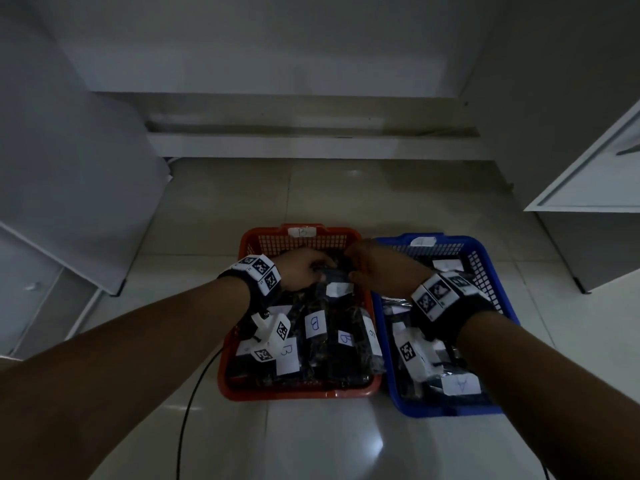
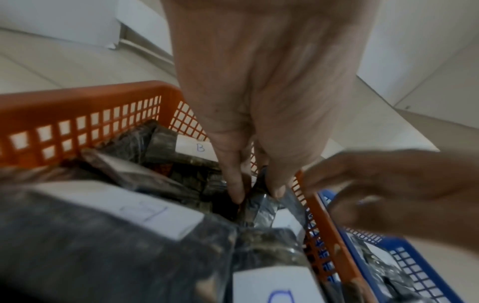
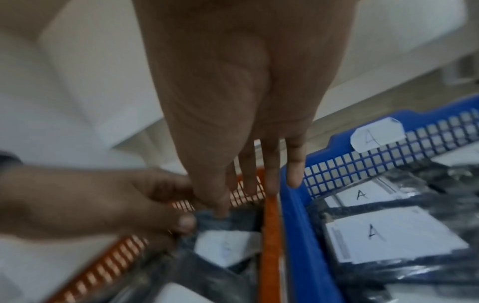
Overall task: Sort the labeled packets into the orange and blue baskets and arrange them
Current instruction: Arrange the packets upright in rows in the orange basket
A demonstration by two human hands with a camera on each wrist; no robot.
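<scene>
Two baskets, side by side on a tiled floor [image 1: 311, 441], rims touching; we log contents largest to smallest.

1. Orange basket [image 1: 298, 394], tagged B on far rim. Holds approx. half a dozen dark packets w/ white labels, those legible reading B [image 1: 314, 325]; laid roughly in rows, near end tidy, far end not yet settled.
2. Blue basket [image 1: 446, 408], tagged A [image 3: 373, 138]. Holds dark packets labelled A [image 3: 373, 233], several overlapping; exact count unclear, our right forearm covers part.
3. Packet in hand [image 1: 337, 276], dark, white label, letter too blurred to read. Sits at far right corner of orange basket, against the wall shared w/ blue.
4. Left hand [image 1: 304, 270]: fingers curled, thumb and forefinger pinching that packet's top edge.
5. Right hand [image 1: 377, 268]: thumb pressing same edge from the other side, other fingers straight over the rims; we judge it a pinch.

Status, est.: no loose packets seen on floor, so sorting looks done or nearly. Remaining, as we judge it: seat this last packet, then straighten far end of orange and the overlaps in blue.
</scene>
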